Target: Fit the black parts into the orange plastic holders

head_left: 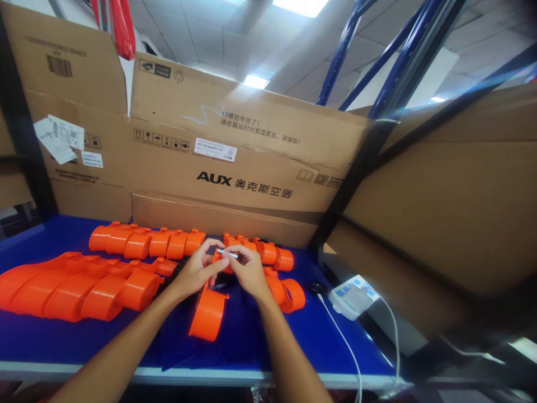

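Observation:
My left hand [200, 270] is closed on an orange plastic part [208, 314], whose wide round end hangs below the fingers. Between the fingertips of both hands lies a thin, pale ridged piece [227, 253], too small to name. My right hand [250, 272] pinches this piece at its right end, thumb and forefinger together. Both hands are above the blue table cover [235, 341], close to each other. Rows of similar orange parts [103, 296] lie to the left, and more orange parts [293, 295] are just past my right hand.
A large cardboard sheet [235, 201] stands along the back. On the right are a white device [353, 296] with a cable, a small black object [318, 288] and a dark frame post [342, 196]. The table's front edge [201, 376] runs beneath my forearms.

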The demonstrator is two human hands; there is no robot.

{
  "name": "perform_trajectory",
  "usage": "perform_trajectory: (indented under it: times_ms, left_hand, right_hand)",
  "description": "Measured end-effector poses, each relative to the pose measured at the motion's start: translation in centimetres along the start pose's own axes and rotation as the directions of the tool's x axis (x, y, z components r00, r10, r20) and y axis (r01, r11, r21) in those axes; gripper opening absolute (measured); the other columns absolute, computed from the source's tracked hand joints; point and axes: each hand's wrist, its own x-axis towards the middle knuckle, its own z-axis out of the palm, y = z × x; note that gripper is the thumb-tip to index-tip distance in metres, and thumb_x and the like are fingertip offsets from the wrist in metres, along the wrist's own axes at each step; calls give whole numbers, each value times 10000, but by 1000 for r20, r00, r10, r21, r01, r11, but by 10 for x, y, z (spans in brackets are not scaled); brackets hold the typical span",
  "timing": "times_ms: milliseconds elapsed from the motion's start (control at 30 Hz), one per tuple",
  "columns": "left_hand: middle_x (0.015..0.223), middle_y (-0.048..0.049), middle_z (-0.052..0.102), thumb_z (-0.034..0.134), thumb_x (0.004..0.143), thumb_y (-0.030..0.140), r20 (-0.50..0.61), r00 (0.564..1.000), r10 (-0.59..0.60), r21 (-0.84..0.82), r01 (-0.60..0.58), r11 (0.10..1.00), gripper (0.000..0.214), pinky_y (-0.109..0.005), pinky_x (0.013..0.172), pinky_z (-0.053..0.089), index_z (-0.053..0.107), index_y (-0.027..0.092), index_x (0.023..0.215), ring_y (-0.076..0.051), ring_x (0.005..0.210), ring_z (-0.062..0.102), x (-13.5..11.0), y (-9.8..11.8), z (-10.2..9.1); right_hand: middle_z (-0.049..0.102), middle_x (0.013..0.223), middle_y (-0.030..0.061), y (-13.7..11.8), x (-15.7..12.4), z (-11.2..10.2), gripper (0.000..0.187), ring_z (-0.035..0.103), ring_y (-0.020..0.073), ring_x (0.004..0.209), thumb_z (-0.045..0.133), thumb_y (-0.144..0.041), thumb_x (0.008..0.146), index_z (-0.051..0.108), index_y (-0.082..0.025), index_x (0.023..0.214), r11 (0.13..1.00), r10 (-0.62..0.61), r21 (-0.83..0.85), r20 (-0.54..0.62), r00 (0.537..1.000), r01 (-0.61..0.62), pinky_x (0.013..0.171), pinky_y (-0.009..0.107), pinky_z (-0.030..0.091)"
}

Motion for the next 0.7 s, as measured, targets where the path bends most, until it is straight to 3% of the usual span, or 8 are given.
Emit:
perform_trajectory:
  times_ms: [567,700]
  left_hand:
    - [499,112,498,696,834,433,-200,978,58,14,-56,998,386,-174,406,307,447,257,1069,-97,358,470,9,-5,-11]
    - [536,100,525,729,796,422,-258,965,39,-63,-57,996,385,-173,366,270,454,254,1008,-88,328,446,9,-1,-16]
  right_hand:
    - [736,895,53,2,6,-13,234,658,203,817,690,-423,864,733,-199,920,994,-17,-114,-146,989,1,765,320,517]
    - [721,899,52,1,7,-22,250,647,207,835,663,-431,864,698,-194,934,998,-15,-63,-283,959,-3,759,316,507]
